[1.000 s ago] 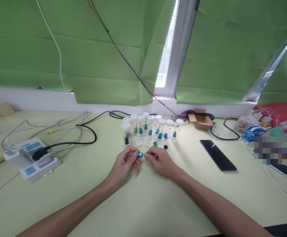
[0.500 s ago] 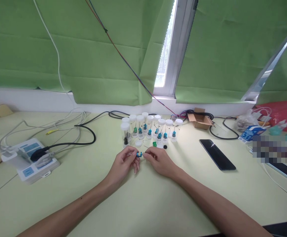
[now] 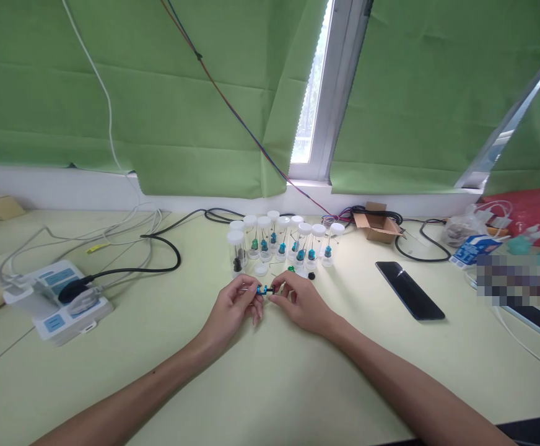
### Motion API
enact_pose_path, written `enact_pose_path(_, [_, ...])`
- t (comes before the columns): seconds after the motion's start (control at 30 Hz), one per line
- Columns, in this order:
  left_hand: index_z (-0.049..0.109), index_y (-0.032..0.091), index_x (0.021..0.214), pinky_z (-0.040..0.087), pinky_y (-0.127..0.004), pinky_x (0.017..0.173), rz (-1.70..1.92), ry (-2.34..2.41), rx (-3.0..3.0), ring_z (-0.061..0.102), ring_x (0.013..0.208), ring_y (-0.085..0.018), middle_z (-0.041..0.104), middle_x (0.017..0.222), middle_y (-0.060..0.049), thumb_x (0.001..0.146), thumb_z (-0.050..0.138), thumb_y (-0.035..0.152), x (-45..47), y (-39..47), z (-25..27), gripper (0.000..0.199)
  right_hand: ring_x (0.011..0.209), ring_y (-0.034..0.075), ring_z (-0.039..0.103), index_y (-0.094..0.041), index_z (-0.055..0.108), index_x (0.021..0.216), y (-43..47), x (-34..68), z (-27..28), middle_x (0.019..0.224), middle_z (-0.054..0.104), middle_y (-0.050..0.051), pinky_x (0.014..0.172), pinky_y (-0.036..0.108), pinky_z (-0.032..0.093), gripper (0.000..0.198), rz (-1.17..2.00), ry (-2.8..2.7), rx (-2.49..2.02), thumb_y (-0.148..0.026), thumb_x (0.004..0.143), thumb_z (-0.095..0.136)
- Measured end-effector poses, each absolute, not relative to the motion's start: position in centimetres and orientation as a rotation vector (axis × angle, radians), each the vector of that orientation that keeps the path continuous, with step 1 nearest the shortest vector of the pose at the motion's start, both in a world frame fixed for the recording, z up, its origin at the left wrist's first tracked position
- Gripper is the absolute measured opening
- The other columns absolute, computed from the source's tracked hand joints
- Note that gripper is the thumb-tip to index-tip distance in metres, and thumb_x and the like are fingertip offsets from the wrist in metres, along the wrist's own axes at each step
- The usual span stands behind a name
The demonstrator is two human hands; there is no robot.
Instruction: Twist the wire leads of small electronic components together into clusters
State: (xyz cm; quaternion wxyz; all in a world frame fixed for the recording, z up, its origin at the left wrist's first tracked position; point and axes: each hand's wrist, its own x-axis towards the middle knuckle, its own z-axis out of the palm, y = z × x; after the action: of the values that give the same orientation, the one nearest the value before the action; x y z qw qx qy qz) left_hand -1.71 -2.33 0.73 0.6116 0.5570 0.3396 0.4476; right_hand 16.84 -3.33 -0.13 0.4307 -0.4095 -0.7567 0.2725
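Observation:
My left hand (image 3: 233, 305) pinches a small blue metal part (image 3: 261, 290) between thumb and fingers, with a thin pin sticking out to its left. Against the part's right end is a small black piece (image 3: 271, 290), gripped between the thumb and fingertips of my right hand (image 3: 303, 302). Both hands are low over the table, close together. Just beyond them are a loose white cap (image 3: 261, 269), a small green part (image 3: 291, 269) and a black round piece (image 3: 311, 275). Several clear vials (image 3: 282, 248) with white lids stand behind, holding blue, green or black parts and thin rods.
To the left on the pale table (image 3: 168, 322) sits a white power strip (image 3: 72, 303) with plugs and cables. A black phone (image 3: 409, 291) lies at right. An open cardboard box (image 3: 376, 229) and black cables are along the back wall, below green blinds (image 3: 205, 124).
My right hand's fingers have lifted and spread slightly, and the black piece now shows between them at the right end of the blue part. My left hand has stayed put.

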Motion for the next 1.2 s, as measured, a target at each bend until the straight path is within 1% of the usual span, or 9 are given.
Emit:
enact_pose_path(0.3, [0.054, 0.018, 0.086, 0.047, -0.026, 0.047, 1.016, 0.782, 1.353, 0.056, 0.051, -0.013, 0.059, 0.061, 0.002, 0.088, 0.06, 0.041, -1.78, -2.32, 0.54, 0.024, 0.064, 0.012, 0.051, -0.019, 0.059, 0.085, -3.26, 16.82, -0.15, 0.076, 0.059, 0.0, 0.06, 0.024, 0.04, 0.011, 0.62, -1.923, -1.06, -0.028, 0.091, 0.058])
enact_pose_path(0.53, [0.054, 0.018, 0.086, 0.047, -0.026, 0.047, 1.006, 0.792, 1.376, 0.056, 0.051, -0.013, 0.059, 0.064, 0.001, 0.088, 0.06, 0.042, -1.73, -2.38, 0.66, 0.025, 0.06, 0.012, 0.046, -0.019, 0.051, 0.068, -3.42, 16.72, 0.25, 0.063, 0.052, -0.003, 0.058, 0.025, 0.034, 0.03, 0.582, -1.96, -1.088, -0.029, 0.095, 0.051])
enact_pose_path(0.63, [0.054, 0.018, 0.087, 0.047, -0.027, 0.047, 0.996, 0.796, 1.391, 0.056, 0.051, -0.013, 0.059, 0.066, 0.001, 0.089, 0.058, 0.042, -1.74, -2.4, 0.66, 0.024, 0.06, 0.012, 0.048, -0.019, 0.049, 0.064, -3.33, 16.72, 0.19, 0.061, 0.054, -0.002, 0.06, 0.025, 0.035, 0.035, 0.605, -1.978, -1.098, -0.029, 0.098, 0.046])
enact_pose_path(0.77, [0.054, 0.018, 0.086, 0.047, -0.027, 0.047, 0.991, 0.794, 1.394, 0.056, 0.051, -0.013, 0.058, 0.066, 0.001, 0.09, 0.058, 0.041, -1.73, -2.37, 0.61, 0.024, 0.061, 0.012, 0.053, -0.019, 0.051, 0.065, -3.21, 16.73, 0.03, 0.063, 0.058, -0.001, 0.063, 0.025, 0.037, 0.039, 0.65, -1.98, -1.091, -0.031, 0.1, 0.04])
enact_pose_path(0.87, [0.054, 0.018, 0.086, 0.047, -0.027, 0.047, 0.991, 0.791, 1.385, 0.056, 0.052, -0.013, 0.058, 0.064, 0.001, 0.09, 0.058, 0.041, -1.75, -2.36, 0.59, 0.023, 0.061, 0.012, 0.053, -0.019, 0.051, 0.064, -3.19, 16.68, 0.04, 0.062, 0.058, -0.002, 0.064, 0.025, 0.038, 0.041, 0.653, -1.97, -1.098, -0.032, 0.101, 0.04])
enact_pose_path(0.97, [0.054, 0.018, 0.086, 0.047, -0.027, 0.048, 1.007, 0.795, 1.364, 0.056, 0.052, -0.013, 0.059, 0.064, 0.001, 0.089, 0.059, 0.04, -1.76, -2.36, 0.59, 0.023, 0.063, 0.012, 0.052, -0.019, 0.056, 0.07, -3.24, 16.61, 0.11, 0.066, 0.059, -0.002, 0.062, 0.025, 0.038, 0.033, 0.627, -1.941, -1.109, -0.032, 0.099, 0.045])
enact_pose_path(1.07, [0.055, 0.018, 0.087, 0.047, -0.026, 0.048, 1.021, 0.8, 1.343, 0.056, 0.052, -0.013, 0.059, 0.062, 0.001, 0.089, 0.059, 0.04, -1.75, -2.28, 0.54, 0.022, 0.064, 0.012, 0.052, -0.02, 0.06, 0.089, -3.35, 16.59, 0.1, 0.08, 0.063, 0.0, 0.06, 0.024, 0.04, 0.014, 0.645, -1.902, -1.084, -0.032, 0.093, 0.055])
enact_pose_path(1.1, [0.055, 0.018, 0.086, 0.047, -0.026, 0.047, 1.025, 0.798, 1.331, 0.056, 0.052, -0.013, 0.059, 0.062, 0.001, 0.089, 0.06, 0.04, -1.75, -2.23, 0.51, 0.022, 0.064, 0.011, 0.053, -0.02, 0.059, 0.094, -3.38, 16.61, 0.08, 0.085, 0.064, 0.0, 0.06, 0.024, 0.041, 0.011, 0.666, -1.893, -1.067, -0.031, 0.091, 0.058])
enact_pose_path(1.2, [0.056, 0.018, 0.087, 0.047, -0.026, 0.047, 1.033, 0.792, 1.302, 0.057, 0.054, -0.013, 0.06, 0.065, 0.0, 0.087, 0.062, 0.04, -1.76, -2.1, 0.41, 0.023, 0.063, 0.01, 0.053, -0.021, 0.055, 0.1, -3.42, 16.68, 0.0, 0.092, 0.063, 0.001, 0.059, 0.024, 0.043, 0.016, 0.731, -1.871, -1.016, -0.028, 0.087, 0.062])
